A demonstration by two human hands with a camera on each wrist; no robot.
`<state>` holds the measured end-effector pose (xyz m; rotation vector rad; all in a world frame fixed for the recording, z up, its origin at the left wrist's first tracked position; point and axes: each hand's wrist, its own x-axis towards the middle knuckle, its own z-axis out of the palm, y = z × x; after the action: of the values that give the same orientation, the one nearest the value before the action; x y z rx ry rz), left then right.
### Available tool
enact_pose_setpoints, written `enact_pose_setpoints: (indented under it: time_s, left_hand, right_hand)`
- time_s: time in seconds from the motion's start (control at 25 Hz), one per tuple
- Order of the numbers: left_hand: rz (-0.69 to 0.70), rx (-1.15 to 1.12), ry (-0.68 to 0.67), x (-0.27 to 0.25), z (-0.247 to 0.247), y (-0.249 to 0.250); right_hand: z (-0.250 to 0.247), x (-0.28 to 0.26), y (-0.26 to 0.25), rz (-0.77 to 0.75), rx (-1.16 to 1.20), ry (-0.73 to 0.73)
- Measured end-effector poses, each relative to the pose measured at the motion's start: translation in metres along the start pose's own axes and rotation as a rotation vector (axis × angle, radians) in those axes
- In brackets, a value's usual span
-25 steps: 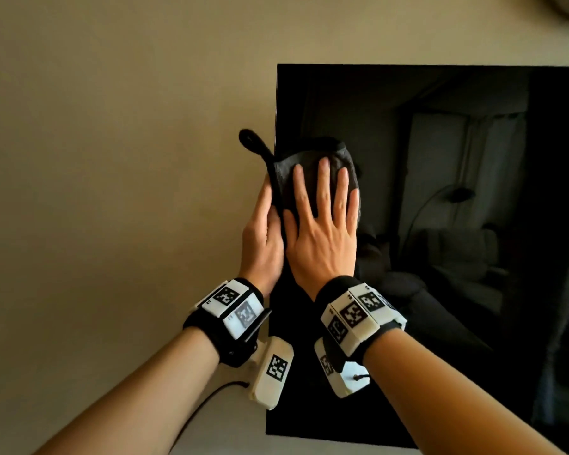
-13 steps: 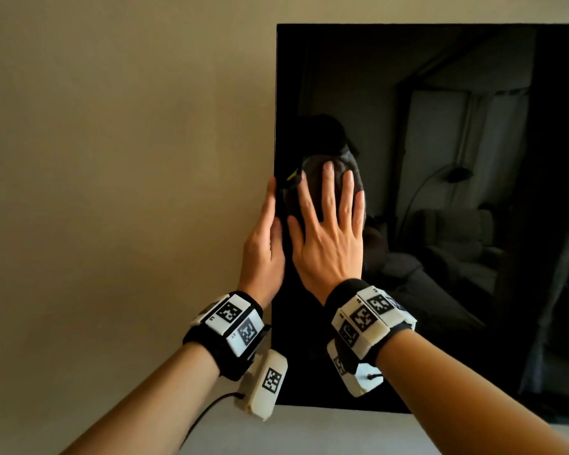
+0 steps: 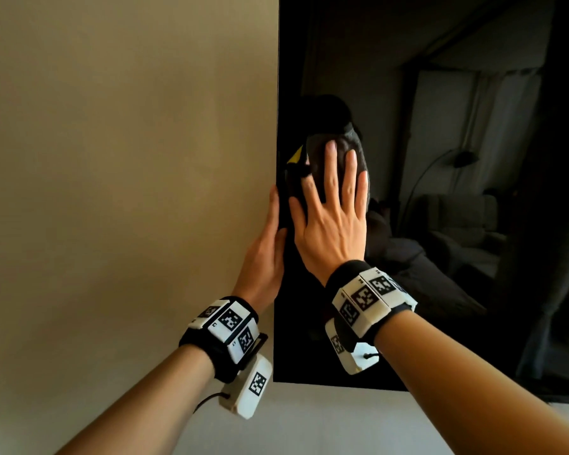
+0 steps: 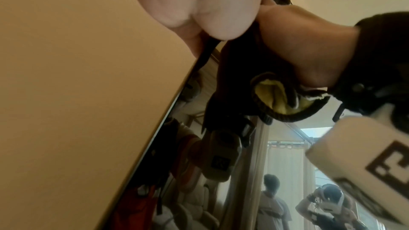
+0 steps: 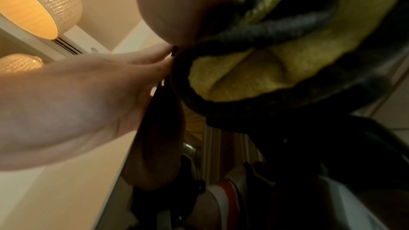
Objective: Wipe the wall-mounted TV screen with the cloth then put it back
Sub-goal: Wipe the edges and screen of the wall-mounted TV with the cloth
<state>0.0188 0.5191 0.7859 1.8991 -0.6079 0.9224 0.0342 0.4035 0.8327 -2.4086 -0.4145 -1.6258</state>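
The black wall-mounted TV fills the right half of the head view. My right hand lies flat, fingers spread, and presses a dark cloth with a yellow underside against the screen near its left edge. The right wrist view shows the cloth's yellow folds bunched under my palm. My left hand holds the TV's left edge, thumb on the front and fingers along the side; the edge runs between them. The cloth hangs below the right palm.
A beige wall lies left of the TV, and a pale surface runs under its bottom edge. A lit woven lamp and a white air-conditioning unit sit high on the wall. The screen reflects a room with people.
My right hand slid the cloth down the screen and slightly right; its loop no longer sticks out over the wall. The left hand followed down the TV's edge.
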Motion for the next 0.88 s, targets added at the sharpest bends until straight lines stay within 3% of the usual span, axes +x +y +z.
enact_pose_setpoints:
  time_s: [0.24,0.44,0.64,0.88]
  left_hand:
    - [0.009,0.083,0.033,-0.015,0.004,-0.01]
    - [-0.007,0.047,0.053,-0.019,0.008,-0.01]
    - [-0.156,0.128,0.031,-0.038,0.017,-0.015]
    - [-0.128,0.042,0.06,-0.068,0.031,-0.034]
  right_hand:
    - [0.026,-0.083,0.001,-0.002,-0.038,-0.027]
    - [0.024,-0.06,-0.003,0.053,0.023,0.032]
    - [0.045,-0.123,-0.009,0.01,0.031,-0.039]
    - [0.055,-0.142,-0.008,0.065,0.04,-0.014]
